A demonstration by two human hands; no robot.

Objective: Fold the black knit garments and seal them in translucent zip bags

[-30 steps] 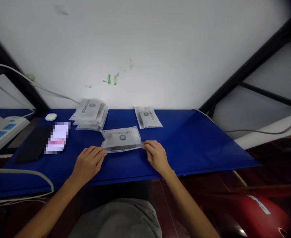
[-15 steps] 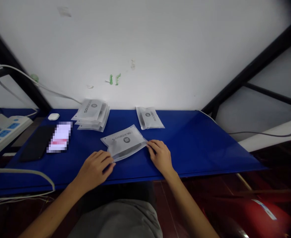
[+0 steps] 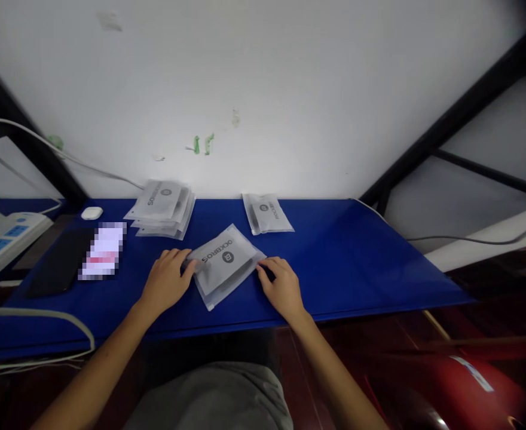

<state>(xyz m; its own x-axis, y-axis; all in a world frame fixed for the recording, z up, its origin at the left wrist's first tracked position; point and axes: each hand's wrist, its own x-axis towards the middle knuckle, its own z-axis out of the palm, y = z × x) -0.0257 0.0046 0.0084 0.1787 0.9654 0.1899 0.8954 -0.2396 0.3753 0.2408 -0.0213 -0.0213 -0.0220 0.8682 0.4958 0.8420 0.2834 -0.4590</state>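
Note:
A frosted plastic pouch (image 3: 224,263) with a dark logo lies tilted on the blue table mat (image 3: 343,251). My left hand (image 3: 167,280) grips its left corner, fingers curled onto it. At the pouch's right edge my right hand (image 3: 280,286) pinches it with bent fingers. A stack of like pouches (image 3: 162,207) sits at the back left. A single pouch (image 3: 266,212) lies at the back centre.
A black phone (image 3: 61,260) and a pixelated item (image 3: 102,249) lie on the left. A small white case (image 3: 91,212) sits behind them. A power strip (image 3: 3,233) and white cables are at far left. A white wall rises behind; black frame bars slant on both sides.
The pouch has been turned clockwise between my hands, from level to tilted. My left hand moved up onto its left corner; my right hand stayed at its right edge.

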